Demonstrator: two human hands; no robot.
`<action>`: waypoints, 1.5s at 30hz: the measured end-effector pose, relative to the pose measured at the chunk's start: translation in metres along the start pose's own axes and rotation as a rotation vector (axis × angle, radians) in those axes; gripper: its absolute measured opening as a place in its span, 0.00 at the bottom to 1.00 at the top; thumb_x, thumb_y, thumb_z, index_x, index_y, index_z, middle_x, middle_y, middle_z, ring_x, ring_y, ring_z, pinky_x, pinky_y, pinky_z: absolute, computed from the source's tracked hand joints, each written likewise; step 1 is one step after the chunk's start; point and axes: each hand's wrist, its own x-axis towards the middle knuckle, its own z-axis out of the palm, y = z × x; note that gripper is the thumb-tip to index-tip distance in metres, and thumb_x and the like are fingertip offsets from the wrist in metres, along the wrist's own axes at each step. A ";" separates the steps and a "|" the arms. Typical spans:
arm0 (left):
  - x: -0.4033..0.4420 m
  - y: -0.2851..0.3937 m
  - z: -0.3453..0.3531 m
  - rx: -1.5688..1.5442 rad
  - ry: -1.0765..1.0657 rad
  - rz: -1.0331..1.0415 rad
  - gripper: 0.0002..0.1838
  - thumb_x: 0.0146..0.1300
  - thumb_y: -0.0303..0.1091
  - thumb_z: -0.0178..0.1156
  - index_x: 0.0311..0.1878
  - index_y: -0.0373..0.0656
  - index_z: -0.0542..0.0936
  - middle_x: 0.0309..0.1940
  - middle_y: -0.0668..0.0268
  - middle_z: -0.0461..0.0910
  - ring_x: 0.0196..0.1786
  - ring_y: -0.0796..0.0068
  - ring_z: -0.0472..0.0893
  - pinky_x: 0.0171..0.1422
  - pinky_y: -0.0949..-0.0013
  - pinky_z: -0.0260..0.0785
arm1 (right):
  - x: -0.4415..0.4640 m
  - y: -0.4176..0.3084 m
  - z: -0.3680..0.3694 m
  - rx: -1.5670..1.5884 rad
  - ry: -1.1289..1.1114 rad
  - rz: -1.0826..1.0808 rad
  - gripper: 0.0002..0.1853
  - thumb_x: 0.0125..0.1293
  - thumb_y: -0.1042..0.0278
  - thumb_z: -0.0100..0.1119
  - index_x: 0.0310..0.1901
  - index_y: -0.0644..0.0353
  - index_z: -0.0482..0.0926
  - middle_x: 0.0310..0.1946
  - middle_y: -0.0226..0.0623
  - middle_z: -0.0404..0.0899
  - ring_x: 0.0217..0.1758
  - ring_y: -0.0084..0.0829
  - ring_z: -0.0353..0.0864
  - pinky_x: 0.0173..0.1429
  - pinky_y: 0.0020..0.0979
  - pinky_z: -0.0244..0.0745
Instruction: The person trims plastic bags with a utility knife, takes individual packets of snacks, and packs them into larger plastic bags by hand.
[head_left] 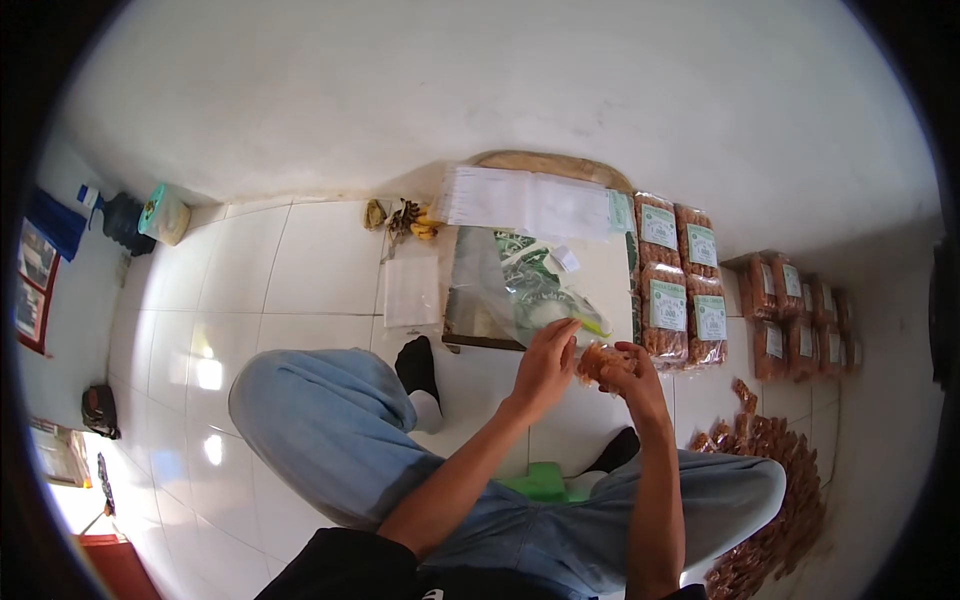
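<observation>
My right hand is closed around a small clear packet of brown snack pieces. Just left of it, the fingers of my left hand are pressed together at the edge of a large clear plastic bag. That bag spreads over a low board with a dark green leaf pattern. A yellow-green strip shows by my left fingertips; what it belongs to is unclear. My palms and part of the grip are hidden.
Filled label-bearing packs stand right of the board, and more packs line the wall. Small brown packets lie heaped by my right knee. Clear bags are stacked behind the board. Bananas and a flat sleeve lie left.
</observation>
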 end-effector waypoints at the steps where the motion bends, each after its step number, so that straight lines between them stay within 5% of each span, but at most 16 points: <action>1: 0.002 0.000 0.000 -0.001 -0.009 0.005 0.20 0.59 0.20 0.57 0.56 0.39 0.77 0.54 0.54 0.78 0.58 0.53 0.76 0.62 0.58 0.68 | -0.005 -0.005 -0.002 -0.049 -0.052 -0.074 0.32 0.53 0.76 0.67 0.61 0.62 0.66 0.49 0.40 0.76 0.48 0.29 0.78 0.52 0.28 0.74; 5: 0.006 0.007 -0.005 0.067 0.013 0.025 0.18 0.58 0.20 0.58 0.53 0.41 0.79 0.50 0.56 0.80 0.55 0.54 0.78 0.60 0.59 0.69 | -0.011 -0.020 -0.005 -0.018 -0.191 -0.181 0.33 0.52 0.78 0.68 0.61 0.61 0.67 0.52 0.40 0.74 0.53 0.28 0.76 0.55 0.26 0.72; 8: 0.008 0.009 -0.007 0.105 -0.006 0.051 0.20 0.54 0.19 0.60 0.53 0.40 0.79 0.51 0.57 0.80 0.55 0.54 0.77 0.60 0.59 0.69 | 0.000 -0.010 -0.001 0.241 -0.283 -0.151 0.32 0.53 0.78 0.67 0.61 0.61 0.67 0.52 0.39 0.74 0.54 0.30 0.76 0.58 0.28 0.72; 10: 0.008 0.011 -0.006 0.119 -0.036 0.073 0.22 0.51 0.18 0.61 0.52 0.40 0.79 0.51 0.58 0.80 0.55 0.55 0.77 0.61 0.58 0.69 | 0.007 0.001 0.008 0.728 -0.390 -0.127 0.30 0.54 0.78 0.64 0.60 0.61 0.67 0.53 0.38 0.74 0.54 0.32 0.77 0.58 0.31 0.73; 12: 0.008 0.013 -0.007 0.103 -0.058 0.031 0.26 0.48 0.17 0.62 0.55 0.40 0.78 0.53 0.58 0.79 0.57 0.55 0.76 0.62 0.59 0.68 | 0.016 0.013 0.009 0.772 -0.357 -0.152 0.28 0.55 0.78 0.61 0.59 0.61 0.68 0.52 0.39 0.75 0.53 0.34 0.77 0.57 0.35 0.75; 22: 0.009 0.019 -0.014 0.129 -0.194 -0.014 0.31 0.51 0.15 0.57 0.63 0.40 0.72 0.59 0.57 0.75 0.60 0.55 0.73 0.64 0.59 0.68 | 0.029 0.029 0.000 0.260 -0.120 -0.125 0.29 0.55 0.74 0.66 0.58 0.65 0.66 0.48 0.40 0.76 0.48 0.30 0.79 0.50 0.30 0.77; 25: 0.005 0.018 -0.012 0.194 -0.182 0.073 0.31 0.52 0.15 0.58 0.63 0.44 0.73 0.59 0.57 0.74 0.58 0.57 0.75 0.53 0.64 0.73 | 0.034 0.033 0.008 0.104 0.009 -0.231 0.31 0.53 0.70 0.69 0.57 0.67 0.67 0.46 0.42 0.77 0.48 0.31 0.81 0.49 0.30 0.77; 29: 0.002 0.024 -0.002 0.283 -0.157 0.123 0.32 0.52 0.14 0.57 0.64 0.41 0.71 0.59 0.57 0.73 0.59 0.54 0.74 0.57 0.61 0.71 | 0.025 0.027 0.027 -0.231 0.278 -0.380 0.32 0.48 0.66 0.73 0.54 0.69 0.70 0.42 0.47 0.82 0.46 0.35 0.83 0.49 0.32 0.78; 34: -0.005 0.024 0.002 0.383 -0.214 0.163 0.36 0.49 0.13 0.57 0.67 0.39 0.68 0.62 0.57 0.70 0.59 0.52 0.72 0.63 0.58 0.69 | 0.030 0.034 0.029 -0.364 0.288 -0.274 0.27 0.51 0.63 0.71 0.50 0.70 0.75 0.38 0.45 0.83 0.42 0.34 0.84 0.46 0.33 0.78; 36: -0.009 0.025 0.003 0.373 -0.257 0.167 0.37 0.49 0.12 0.57 0.68 0.39 0.67 0.63 0.57 0.69 0.60 0.53 0.71 0.63 0.58 0.69 | 0.043 0.037 0.023 0.208 0.034 0.076 0.22 0.56 0.61 0.68 0.47 0.69 0.78 0.36 0.39 0.84 0.37 0.29 0.83 0.41 0.31 0.77; 40: -0.020 0.029 0.010 0.359 -0.192 0.130 0.37 0.49 0.12 0.56 0.67 0.41 0.69 0.61 0.57 0.71 0.60 0.52 0.72 0.63 0.58 0.68 | 0.035 0.031 0.019 0.756 -0.050 0.245 0.09 0.63 0.66 0.61 0.38 0.63 0.80 0.32 0.34 0.82 0.36 0.28 0.81 0.45 0.30 0.78; 45: -0.026 0.027 0.013 0.317 -0.116 0.150 0.37 0.51 0.12 0.56 0.68 0.44 0.69 0.64 0.58 0.70 0.62 0.54 0.72 0.64 0.59 0.69 | 0.024 0.018 0.022 0.958 -0.027 0.322 0.09 0.65 0.67 0.58 0.41 0.62 0.79 0.36 0.34 0.82 0.40 0.30 0.82 0.55 0.35 0.78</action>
